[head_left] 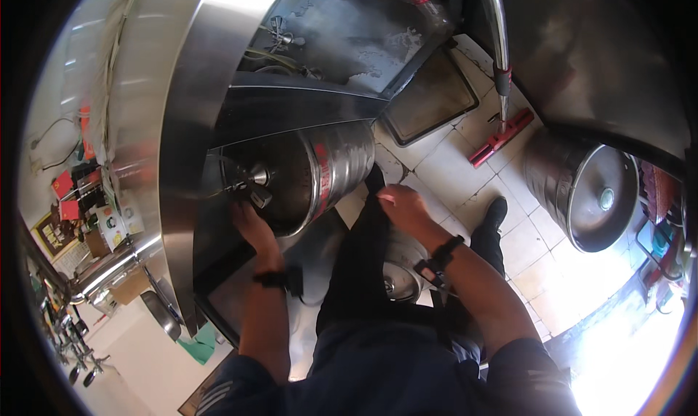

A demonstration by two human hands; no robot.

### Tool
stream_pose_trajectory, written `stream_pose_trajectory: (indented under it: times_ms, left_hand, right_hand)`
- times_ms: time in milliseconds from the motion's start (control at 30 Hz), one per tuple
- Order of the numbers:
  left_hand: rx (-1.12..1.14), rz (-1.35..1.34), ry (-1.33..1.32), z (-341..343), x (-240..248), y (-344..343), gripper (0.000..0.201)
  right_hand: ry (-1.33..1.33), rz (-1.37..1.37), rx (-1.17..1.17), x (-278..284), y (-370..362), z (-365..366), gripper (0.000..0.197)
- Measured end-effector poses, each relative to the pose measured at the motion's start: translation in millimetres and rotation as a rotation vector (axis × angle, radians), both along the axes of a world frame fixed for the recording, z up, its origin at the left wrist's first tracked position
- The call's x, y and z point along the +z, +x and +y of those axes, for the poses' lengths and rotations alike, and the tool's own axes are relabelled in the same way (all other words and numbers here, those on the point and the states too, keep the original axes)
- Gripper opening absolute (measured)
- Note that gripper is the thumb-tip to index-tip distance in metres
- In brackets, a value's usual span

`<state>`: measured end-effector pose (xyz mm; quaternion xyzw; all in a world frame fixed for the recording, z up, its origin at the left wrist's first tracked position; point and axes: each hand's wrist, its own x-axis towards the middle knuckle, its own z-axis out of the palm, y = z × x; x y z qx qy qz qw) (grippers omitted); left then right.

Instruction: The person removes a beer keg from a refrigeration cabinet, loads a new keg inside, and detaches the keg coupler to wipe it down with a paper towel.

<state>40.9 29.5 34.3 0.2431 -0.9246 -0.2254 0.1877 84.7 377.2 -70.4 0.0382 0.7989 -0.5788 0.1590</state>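
Note:
A steel keg [342, 165] with red lettering stands under the metal counter on my left. On its top sits a keg coupler [257, 187], a metal fitting with a dark handle. My left hand [251, 225] is at this coupler, its fingers closed by the handle and partly lost in shadow. Above my knee, away from the keg, my right hand [404, 208] is curled closed; whether anything is inside the fingers is hidden. Both wrists carry dark bands.
Another steel keg [600, 198] stands on the tiled floor [527, 234] at right. A smaller keg [398, 279] is between my legs. A red floor squeegee [502, 138] lies ahead, near a dark-rimmed tray [432, 100]. The steel counter edge [190, 125] runs along my left.

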Motion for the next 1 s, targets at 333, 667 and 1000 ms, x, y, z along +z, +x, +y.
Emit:
stream_pose_trajectory:
  times_ms: [333,667,1000]
  left_hand:
    - [-0.385,-0.429,-0.366,130.6,-34.0,-3.5,0.038]
    - [-0.394,-0.287,-0.314,127.0,-56.3,1.9,0.039]
    - [-0.403,-0.318,-0.388,94.7,-59.5,-23.5,0.042]
  right_hand:
    - [0.115,-0.370,-0.087,-73.5,127.1,108.4,0.016]
    - [0.243,-0.525,-0.106,-109.8,146.2,127.3,0.019]
    - [0.026,-0.424,-0.087,-110.2,69.2,112.5,0.021]
